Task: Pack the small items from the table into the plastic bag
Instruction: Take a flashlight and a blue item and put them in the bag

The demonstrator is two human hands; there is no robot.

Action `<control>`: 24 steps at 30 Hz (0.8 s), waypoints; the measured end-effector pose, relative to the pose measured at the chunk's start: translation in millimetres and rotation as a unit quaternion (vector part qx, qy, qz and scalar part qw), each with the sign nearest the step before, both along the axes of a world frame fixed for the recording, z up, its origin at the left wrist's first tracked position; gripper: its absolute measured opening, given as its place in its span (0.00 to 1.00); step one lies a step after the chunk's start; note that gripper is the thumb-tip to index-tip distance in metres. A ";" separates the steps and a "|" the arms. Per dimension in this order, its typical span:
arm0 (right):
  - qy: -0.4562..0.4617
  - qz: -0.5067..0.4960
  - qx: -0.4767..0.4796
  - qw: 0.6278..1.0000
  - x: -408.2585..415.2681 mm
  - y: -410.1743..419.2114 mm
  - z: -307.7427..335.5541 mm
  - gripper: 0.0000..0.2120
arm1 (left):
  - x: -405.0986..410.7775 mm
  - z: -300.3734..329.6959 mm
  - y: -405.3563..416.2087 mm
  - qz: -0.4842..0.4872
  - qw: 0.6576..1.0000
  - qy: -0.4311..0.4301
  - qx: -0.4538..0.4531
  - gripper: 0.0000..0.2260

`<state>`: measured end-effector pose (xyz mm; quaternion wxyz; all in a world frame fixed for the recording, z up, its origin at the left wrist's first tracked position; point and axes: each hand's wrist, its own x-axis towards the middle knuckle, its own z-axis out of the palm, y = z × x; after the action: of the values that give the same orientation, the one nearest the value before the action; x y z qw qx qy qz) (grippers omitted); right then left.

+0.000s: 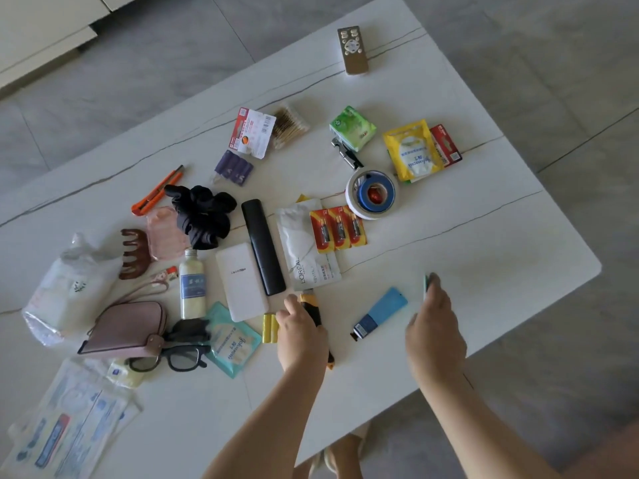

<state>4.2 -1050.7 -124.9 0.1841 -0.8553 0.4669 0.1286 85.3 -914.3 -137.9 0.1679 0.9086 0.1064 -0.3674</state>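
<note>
I see a white desk (449, 188) with thin dark veins over grey floor tiles (138, 46). My left hand (301, 330) grips a yellow-black utility knife (316, 314) at lower centre. My right hand (432, 316) pinches a small green-white item (426, 283). The plastic bag (69, 285) lies at left.

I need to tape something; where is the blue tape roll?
In the head view, the blue tape roll lies right of centre on the table, beside the red battery pack.

Small items sprawling across the white table (449, 202), blue tube (380, 312) lying flat near its front edge, yellow-black utility knife (313, 314) lying left of the tube, crumpled clear plastic bag (69, 288) sitting far left of the tube
</note>
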 end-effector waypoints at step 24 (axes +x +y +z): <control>-0.186 -0.319 0.333 0.868 -2.4 16.2 -27.6 0.26 | -11.6 -5.6 5.1 -0.113 0.993 0.025 -0.022 0.28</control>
<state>1.8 -1034.5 -152.5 0.5723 -0.5559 0.6009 0.0486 73.7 -909.1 -143.5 0.1421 0.9014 -0.0011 -0.4090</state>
